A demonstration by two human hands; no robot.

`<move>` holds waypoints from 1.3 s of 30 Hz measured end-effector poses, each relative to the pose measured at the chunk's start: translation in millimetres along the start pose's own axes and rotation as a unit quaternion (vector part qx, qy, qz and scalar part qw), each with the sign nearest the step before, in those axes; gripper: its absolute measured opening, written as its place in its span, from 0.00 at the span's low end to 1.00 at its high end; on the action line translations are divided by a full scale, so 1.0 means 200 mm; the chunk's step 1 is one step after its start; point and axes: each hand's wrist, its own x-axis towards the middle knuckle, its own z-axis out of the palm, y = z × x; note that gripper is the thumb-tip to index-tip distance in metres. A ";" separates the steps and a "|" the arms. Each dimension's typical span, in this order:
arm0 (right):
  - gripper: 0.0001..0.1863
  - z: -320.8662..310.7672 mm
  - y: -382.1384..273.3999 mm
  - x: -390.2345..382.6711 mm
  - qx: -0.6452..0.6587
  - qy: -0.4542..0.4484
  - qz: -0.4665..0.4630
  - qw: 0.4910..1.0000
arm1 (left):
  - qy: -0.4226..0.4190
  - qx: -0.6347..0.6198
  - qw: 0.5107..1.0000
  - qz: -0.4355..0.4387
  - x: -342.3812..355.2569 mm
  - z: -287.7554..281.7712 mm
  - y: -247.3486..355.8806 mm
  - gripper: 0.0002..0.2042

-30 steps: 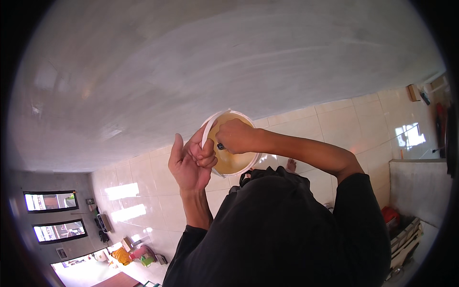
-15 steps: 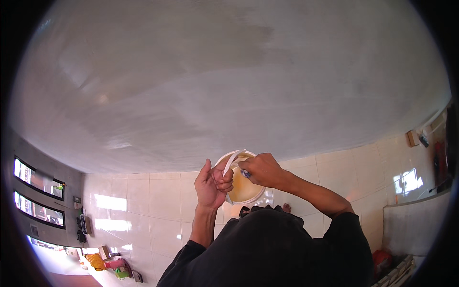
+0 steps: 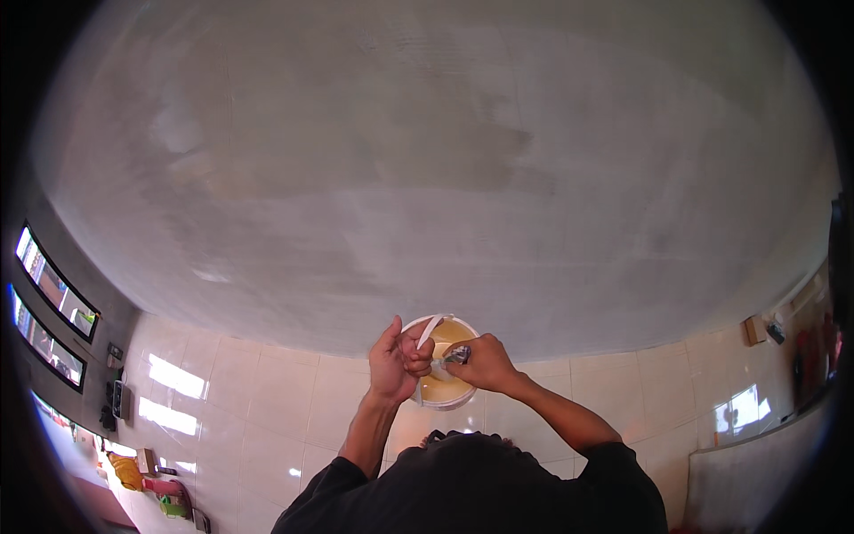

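Note:
Just in front of me is a round white bucket (image 3: 463,400) with a yellowish-tan inside; whether that colour is liquid or coating I cannot tell. My left hand (image 3: 400,363) is at its left side, fingers curled round the bucket's flat white handle (image 3: 431,329), thumb pointing up. My right hand (image 3: 489,362) is closed over the bucket's right part, gripping a tool by its short grey-blue end (image 3: 457,354). A pale part (image 3: 439,367) of it points down and left into the bucket. The hand covers much of the tool, so its kind is unclear.
Beyond the bucket rises a large grey wall (image 3: 391,231) with uneven darker patches. Glossy pale tiles (image 3: 276,396) cover the floor. Windows (image 3: 55,307) sit at the left, with a yellow item (image 3: 124,472) and other items below. A small brown box (image 3: 754,331) lies far right.
My view has tilted up, so more wall shows and the bucket appears lower. The tool's end in my right hand has moved relative to the bucket; my left hand keeps its grip.

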 end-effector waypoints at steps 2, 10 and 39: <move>0.16 0.02 -0.01 0.01 0.071 -0.063 0.031 0.995 | -0.003 0.004 1.000 -0.002 -0.01 0.02 0.01 0.35; 0.11 -0.02 -0.05 0.02 0.113 -0.035 0.062 0.991 | -0.037 0.002 0.999 0.000 -0.03 -0.02 0.00 0.38; 0.12 0.04 0.08 0.01 0.293 -0.054 0.121 0.947 | -0.010 -0.004 1.000 0.009 0.02 -0.04 -0.05 0.37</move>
